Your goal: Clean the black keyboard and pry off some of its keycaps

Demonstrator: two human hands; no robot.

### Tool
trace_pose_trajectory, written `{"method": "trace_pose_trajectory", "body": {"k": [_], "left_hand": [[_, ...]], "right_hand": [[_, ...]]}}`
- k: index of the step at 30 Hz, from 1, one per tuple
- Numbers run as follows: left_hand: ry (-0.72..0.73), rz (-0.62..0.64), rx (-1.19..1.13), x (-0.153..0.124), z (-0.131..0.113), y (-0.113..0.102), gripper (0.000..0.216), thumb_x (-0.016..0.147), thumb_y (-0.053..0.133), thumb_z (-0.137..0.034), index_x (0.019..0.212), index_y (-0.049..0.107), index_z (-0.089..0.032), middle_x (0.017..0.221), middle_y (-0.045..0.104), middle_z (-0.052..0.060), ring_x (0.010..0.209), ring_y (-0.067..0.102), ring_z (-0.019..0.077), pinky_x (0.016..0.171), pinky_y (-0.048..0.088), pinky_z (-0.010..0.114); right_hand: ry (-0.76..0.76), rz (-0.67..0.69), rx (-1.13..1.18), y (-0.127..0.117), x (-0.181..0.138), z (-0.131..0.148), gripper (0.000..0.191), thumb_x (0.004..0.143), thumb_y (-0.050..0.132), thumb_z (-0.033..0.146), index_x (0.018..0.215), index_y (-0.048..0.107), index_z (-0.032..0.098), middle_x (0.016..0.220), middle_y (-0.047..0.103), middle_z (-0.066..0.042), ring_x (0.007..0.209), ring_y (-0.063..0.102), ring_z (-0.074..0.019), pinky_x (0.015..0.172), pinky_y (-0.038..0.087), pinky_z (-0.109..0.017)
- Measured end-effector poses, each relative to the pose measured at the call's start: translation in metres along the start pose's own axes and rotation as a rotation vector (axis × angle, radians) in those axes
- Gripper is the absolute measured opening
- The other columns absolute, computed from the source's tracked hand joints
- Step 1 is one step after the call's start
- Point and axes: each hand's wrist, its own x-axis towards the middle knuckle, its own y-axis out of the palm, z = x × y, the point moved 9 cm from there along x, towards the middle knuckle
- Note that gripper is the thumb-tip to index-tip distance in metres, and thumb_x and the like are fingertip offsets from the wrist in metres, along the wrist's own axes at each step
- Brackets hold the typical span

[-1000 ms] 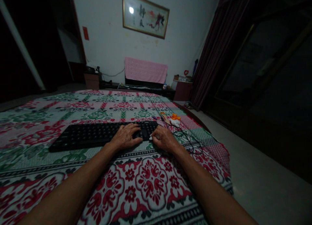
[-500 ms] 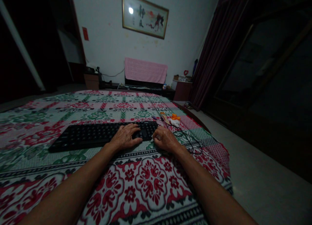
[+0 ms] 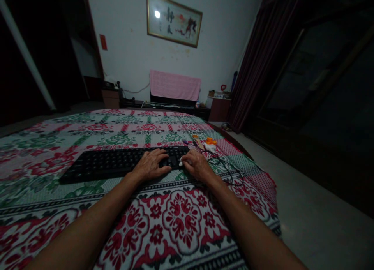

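The black keyboard (image 3: 102,163) lay on the patterned cover (image 3: 181,219), left of center in the frame, its long axis running almost straight across with the right end slightly higher. The left hand (image 3: 151,163) rested on its right half, fingers and thumb spread. The right hand (image 3: 195,165) was nearer the right end, its thumb and fingers pinching a small white thing (image 3: 180,162) over the last block of keys; whether that touched them could not be told. Most of the keyboard stretched leftward from both hands. Just beyond the right hand lay a looped dark cable (image 3: 216,157), a white lump (image 3: 210,147) and an orange item (image 3: 210,140). Right of center, farther back, a cabinet (image 3: 219,108) carried small objects; its inside did not show.
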Motion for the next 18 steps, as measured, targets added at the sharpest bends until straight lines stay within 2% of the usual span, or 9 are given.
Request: {"method": "trace_pose_trajectory", "body": {"k": [3, 7, 13, 18], "left_hand": [[0.001, -0.001, 0.003, 0.0, 0.0, 0.0, 0.05, 0.078, 0.047, -0.056, 0.116, 0.055, -0.025, 0.134, 0.047, 0.007, 0.123, 0.039, 0.0245, 0.096, 0.031, 0.042], [-0.003, -0.006, 0.005, -0.001, -0.002, -0.002, 0.049, 0.078, 0.049, -0.055, 0.115, 0.056, -0.024, 0.134, 0.047, 0.007, 0.123, 0.039, 0.0252, 0.096, 0.03, 0.043], [0.009, -0.015, -0.002, -0.001, -0.005, -0.007, 0.049, 0.077, 0.05, -0.054, 0.115, 0.055, -0.024, 0.132, 0.048, 0.007, 0.122, 0.04, 0.0244, 0.095, 0.032, 0.042], [0.0, -0.023, -0.012, -0.001, -0.003, -0.004, 0.049, 0.077, 0.051, -0.054, 0.115, 0.055, -0.024, 0.133, 0.047, 0.007, 0.123, 0.04, 0.0252, 0.096, 0.031, 0.044]], "right_hand": [[0.006, 0.051, -0.024, 0.01, 0.002, 0.006, 0.015, 0.083, 0.05, 0.018, 0.088, 0.064, 0.018, 0.085, 0.053, -0.004, 0.078, 0.051, -0.0131, 0.071, 0.04, -0.024], [0.09, 0.112, -0.097, 0.012, 0.003, -0.006, 0.015, 0.082, 0.051, 0.017, 0.087, 0.065, 0.017, 0.084, 0.053, -0.005, 0.078, 0.052, -0.0145, 0.071, 0.04, -0.025], [0.135, 0.014, -0.14, -0.001, 0.015, -0.014, 0.017, 0.083, 0.049, 0.018, 0.088, 0.065, 0.018, 0.083, 0.053, -0.005, 0.081, 0.051, -0.0152, 0.073, 0.039, -0.025], [0.103, 0.144, -0.144, 0.028, 0.034, 0.004, 0.02, 0.086, 0.046, 0.022, 0.089, 0.066, 0.019, 0.087, 0.055, -0.005, 0.081, 0.052, -0.0143, 0.072, 0.038, -0.024]]}}
